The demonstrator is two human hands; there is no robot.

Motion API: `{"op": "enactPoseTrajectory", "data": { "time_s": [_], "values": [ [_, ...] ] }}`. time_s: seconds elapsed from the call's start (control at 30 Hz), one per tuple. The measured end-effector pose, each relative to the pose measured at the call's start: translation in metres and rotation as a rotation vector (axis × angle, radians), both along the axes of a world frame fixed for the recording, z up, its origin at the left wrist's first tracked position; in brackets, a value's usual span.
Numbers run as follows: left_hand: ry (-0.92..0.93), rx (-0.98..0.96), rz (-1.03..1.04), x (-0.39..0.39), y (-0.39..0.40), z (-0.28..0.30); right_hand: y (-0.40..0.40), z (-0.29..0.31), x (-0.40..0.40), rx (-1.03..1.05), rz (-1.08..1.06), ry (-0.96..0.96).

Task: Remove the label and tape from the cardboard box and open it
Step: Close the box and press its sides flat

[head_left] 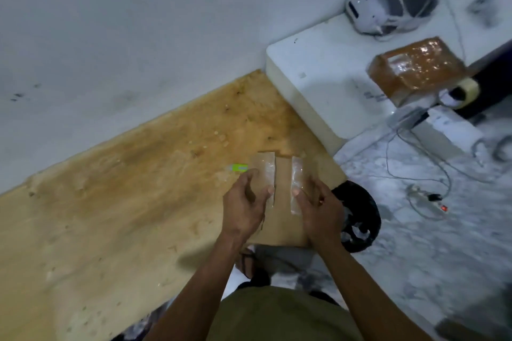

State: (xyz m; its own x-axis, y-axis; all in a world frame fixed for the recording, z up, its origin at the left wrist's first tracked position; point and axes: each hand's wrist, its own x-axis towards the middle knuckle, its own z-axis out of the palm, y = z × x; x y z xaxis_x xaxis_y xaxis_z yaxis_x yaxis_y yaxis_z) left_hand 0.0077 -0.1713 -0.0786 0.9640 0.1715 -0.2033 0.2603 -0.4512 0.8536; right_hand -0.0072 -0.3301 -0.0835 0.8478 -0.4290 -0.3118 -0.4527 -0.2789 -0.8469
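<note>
A brown cardboard box [282, 202] is held over the near edge of the wooden table [124, 202]. Its two top flaps stand apart, and clear tape [268, 171] still clings to their inner edges. My left hand [245, 207] grips the left flap, with the thumb on its edge. My right hand [318, 210] grips the right flap in the same way. No label shows on the box.
A green utility knife [238, 167] lies on the table just left of the box. A black bin [357, 216] with scraps stands at the right below the table. On the white block [318, 69] sit a taped box [418, 66], a tape roll [465, 91] and a headset [388, 5]. Cables lie on the floor.
</note>
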Motion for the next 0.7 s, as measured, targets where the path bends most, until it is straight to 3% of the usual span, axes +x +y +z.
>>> {"op": "enactPoseTrajectory", "data": {
  "time_s": [0.13,0.37,0.7],
  "values": [
    [0.036,0.029,-0.153,-0.019,-0.071,-0.007,-0.069,0.005,-0.04,-0.004,-0.138,0.057],
    [0.109,0.117,-0.39,-0.072,-0.184,-0.007,-0.17,-0.001,-0.131,-0.079,-0.199,0.199],
    [0.224,0.176,-0.516,-0.102,-0.267,-0.014,-0.228,-0.029,-0.183,-0.063,-0.333,0.311]
  ]
}}
